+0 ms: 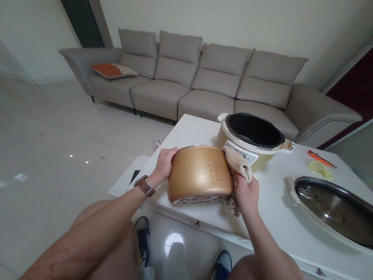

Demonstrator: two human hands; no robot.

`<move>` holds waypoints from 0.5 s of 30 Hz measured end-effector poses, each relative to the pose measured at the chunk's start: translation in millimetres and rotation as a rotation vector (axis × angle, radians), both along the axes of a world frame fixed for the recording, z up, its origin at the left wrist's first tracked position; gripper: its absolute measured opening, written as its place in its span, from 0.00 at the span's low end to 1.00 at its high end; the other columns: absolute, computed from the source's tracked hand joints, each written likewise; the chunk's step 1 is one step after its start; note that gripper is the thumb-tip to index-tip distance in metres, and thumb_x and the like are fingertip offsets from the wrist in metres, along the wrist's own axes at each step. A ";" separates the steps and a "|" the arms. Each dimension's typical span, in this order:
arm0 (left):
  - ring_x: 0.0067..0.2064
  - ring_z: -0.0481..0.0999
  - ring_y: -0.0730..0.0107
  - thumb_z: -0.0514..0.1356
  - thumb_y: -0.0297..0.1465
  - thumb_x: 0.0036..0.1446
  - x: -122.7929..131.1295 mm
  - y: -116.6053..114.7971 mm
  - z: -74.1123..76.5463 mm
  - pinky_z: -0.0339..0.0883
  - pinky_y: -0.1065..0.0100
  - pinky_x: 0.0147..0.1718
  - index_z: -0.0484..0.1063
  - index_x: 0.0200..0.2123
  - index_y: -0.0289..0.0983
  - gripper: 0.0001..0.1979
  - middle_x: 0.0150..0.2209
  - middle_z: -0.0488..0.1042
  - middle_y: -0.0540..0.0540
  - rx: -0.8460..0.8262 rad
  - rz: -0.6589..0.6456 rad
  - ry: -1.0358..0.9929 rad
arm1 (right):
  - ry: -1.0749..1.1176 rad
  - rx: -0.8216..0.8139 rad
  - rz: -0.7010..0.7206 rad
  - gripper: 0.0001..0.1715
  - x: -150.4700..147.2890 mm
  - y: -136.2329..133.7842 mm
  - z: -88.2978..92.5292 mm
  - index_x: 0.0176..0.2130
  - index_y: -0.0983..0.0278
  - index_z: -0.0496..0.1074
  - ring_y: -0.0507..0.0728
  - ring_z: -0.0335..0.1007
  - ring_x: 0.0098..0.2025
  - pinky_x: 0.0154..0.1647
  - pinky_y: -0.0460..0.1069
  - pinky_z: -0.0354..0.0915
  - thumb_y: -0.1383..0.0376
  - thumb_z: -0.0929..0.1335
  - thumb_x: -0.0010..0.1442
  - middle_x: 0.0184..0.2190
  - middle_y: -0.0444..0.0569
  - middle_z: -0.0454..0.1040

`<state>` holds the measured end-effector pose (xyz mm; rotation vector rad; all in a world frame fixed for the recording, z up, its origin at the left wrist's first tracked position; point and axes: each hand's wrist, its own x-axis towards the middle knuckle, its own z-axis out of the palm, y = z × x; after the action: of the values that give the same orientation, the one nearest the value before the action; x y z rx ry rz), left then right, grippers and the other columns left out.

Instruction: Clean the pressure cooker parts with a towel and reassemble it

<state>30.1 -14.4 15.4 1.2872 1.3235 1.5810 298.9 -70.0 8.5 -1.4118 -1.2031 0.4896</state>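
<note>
Fingers of the left hand (pixel 164 164) grip the gold pot (pixel 199 174); the right hand (pixel 247 194) clutches a cloth (pixel 239 162) against it.

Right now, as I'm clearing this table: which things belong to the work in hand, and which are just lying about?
In hand: gold inner pot, steadied by the left hand; beige cloth, pressed to it by the right hand; open cooker body; lid, lying apart.
Lying about: orange tool; yellow scrap; orange cushion on the sofa.
</note>
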 end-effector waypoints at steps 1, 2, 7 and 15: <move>0.23 0.52 0.74 0.59 0.44 0.55 0.0 -0.2 -0.3 0.46 0.66 0.23 0.53 0.15 0.41 0.25 0.18 0.51 0.54 0.005 -0.011 0.003 | -0.023 0.013 -0.002 0.21 0.3 -0.7 -0.7 0.44 0.66 0.81 0.64 0.78 0.44 0.46 0.56 0.72 0.55 0.66 0.63 0.41 0.55 0.84; 0.22 0.51 0.75 0.59 0.44 0.56 0.0 -0.4 -0.4 0.44 0.65 0.22 0.52 0.15 0.41 0.25 0.18 0.50 0.54 0.005 -0.026 0.007 | -0.057 0.029 0.000 0.21 0.8 -1.7 -1.3 0.45 0.66 0.81 0.65 0.78 0.44 0.46 0.57 0.72 0.55 0.66 0.63 0.42 0.55 0.84; 0.21 0.48 0.75 0.58 0.46 0.59 -0.3 -1.8 0.2 0.40 0.65 0.22 0.52 0.14 0.41 0.28 0.16 0.48 0.54 -0.004 -0.080 0.043 | -0.352 0.247 0.106 0.21 7.7 -8.8 2.5 0.50 0.64 0.79 0.66 0.77 0.49 0.52 0.60 0.71 0.64 0.64 0.61 0.48 0.55 0.82; 0.22 0.49 0.75 0.58 0.46 0.58 -0.5 -1.2 -0.5 0.41 0.65 0.23 0.52 0.15 0.41 0.27 0.17 0.49 0.54 0.008 -0.085 0.024 | -0.443 0.420 0.214 0.23 9.1 -11.7 5.1 0.52 0.61 0.77 0.67 0.77 0.52 0.53 0.61 0.70 0.64 0.64 0.59 0.50 0.54 0.81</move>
<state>29.6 -15.7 14.9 1.3536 1.2611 1.5183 308.0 -81.7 13.6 -1.0580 -1.7112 0.0505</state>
